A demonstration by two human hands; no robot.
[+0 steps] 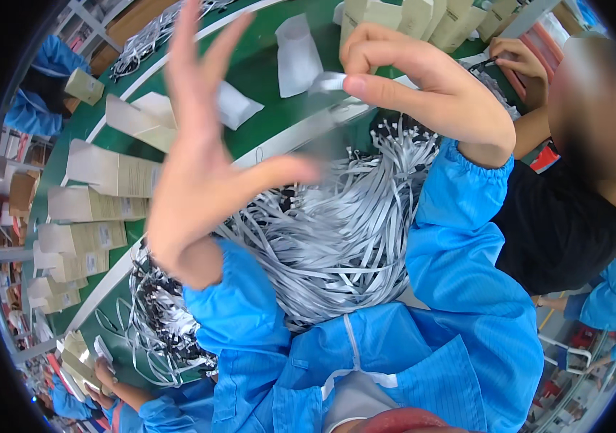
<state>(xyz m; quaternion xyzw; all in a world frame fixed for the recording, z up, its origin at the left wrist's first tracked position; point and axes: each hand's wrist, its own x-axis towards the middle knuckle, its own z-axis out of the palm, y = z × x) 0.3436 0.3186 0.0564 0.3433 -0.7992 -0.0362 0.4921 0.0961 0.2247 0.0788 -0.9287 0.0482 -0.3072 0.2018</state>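
Observation:
My left hand (196,166) is raised over the left of the work area, fingers spread and smeared by motion, with nothing visible in it. My right hand (423,83) pinches a short whitish strip (331,81) between thumb and forefinger; blur hides what kind of thing it is. Beneath both hands lies a big heap of flat grey cables (344,238) with small connectors at their ends. Beyond them, on the green surface (265,68), are a white pouch (297,54) and a second white pouch (236,106), the latter partly behind my left hand.
Open beige cartons (116,169) line the left side, and more cartons (423,18) stand at the far edge. Another cable bundle (167,317) lies at lower left. A co-worker in black (561,224) sits close at my right; another person's hand (104,379) is at lower left.

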